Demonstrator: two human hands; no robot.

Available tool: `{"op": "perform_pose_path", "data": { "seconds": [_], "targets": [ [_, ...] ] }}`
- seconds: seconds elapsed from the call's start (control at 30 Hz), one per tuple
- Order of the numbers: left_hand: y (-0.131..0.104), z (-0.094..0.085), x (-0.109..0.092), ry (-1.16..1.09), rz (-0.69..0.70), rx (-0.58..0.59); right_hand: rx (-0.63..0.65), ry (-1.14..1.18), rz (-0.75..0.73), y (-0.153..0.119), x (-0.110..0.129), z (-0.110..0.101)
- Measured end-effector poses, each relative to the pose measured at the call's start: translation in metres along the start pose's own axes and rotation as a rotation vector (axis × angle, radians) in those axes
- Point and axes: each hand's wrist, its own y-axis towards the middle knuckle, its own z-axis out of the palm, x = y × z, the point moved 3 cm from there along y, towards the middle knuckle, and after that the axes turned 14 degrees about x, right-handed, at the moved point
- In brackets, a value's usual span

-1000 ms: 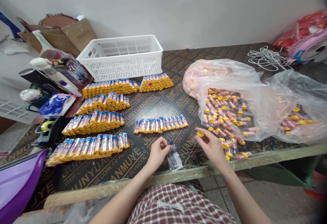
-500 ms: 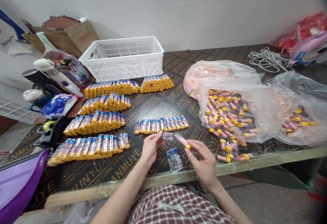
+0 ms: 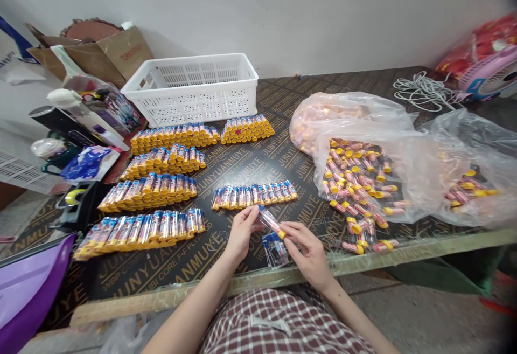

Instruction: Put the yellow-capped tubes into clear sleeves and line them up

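Between my hands is a small clear tube (image 3: 271,221) with a yellow cap and a pink-red printed label. My right hand (image 3: 309,254) is closed on its yellow-capped end. The fingers of my left hand (image 3: 243,233) pinch a clear, blue-printed plastic sleeve (image 3: 260,209) at the far end of the tube. The tube's end appears to be within the sleeve, but the fingers partly hide how deep. Just below lies a small pile of flat blue-printed clear sleeves (image 3: 276,250). Behind my hands lies a row of blue-wrapped tubes (image 3: 254,195).
Stacked wrapped tubes (image 3: 149,189) fill the left, with a white crate (image 3: 194,98) behind. On the right, a plastic bag (image 3: 420,181) spills unwrapped tubes (image 3: 357,176). A tape dispenser (image 3: 76,203), purple bin (image 3: 32,295), white cord (image 3: 426,91) and pink fan (image 3: 488,76) stand around.
My right hand has moved left with the tube. Its far end has met the sleeve in my left hand; before, the two were side by side with a small gap.
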Motion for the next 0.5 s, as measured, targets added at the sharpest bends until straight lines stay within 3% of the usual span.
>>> {"op": "perform_pose_path", "data": {
  "seconds": [0.23, 0.37, 0.5],
  "targets": [
    [-0.010, 0.017, -0.001, -0.060, -0.185, 0.174, -0.013, -0.154, -0.065, 0.006, -0.001, -0.001],
    [-0.014, 0.023, 0.005, -0.030, -0.261, 0.275, 0.137, -0.079, -0.107, 0.010, 0.000, -0.003],
    [-0.017, 0.026, 0.010, -0.016, -0.280, 0.286, 0.236, 0.050, -0.135, 0.009, -0.003, 0.000]
  ]
}}
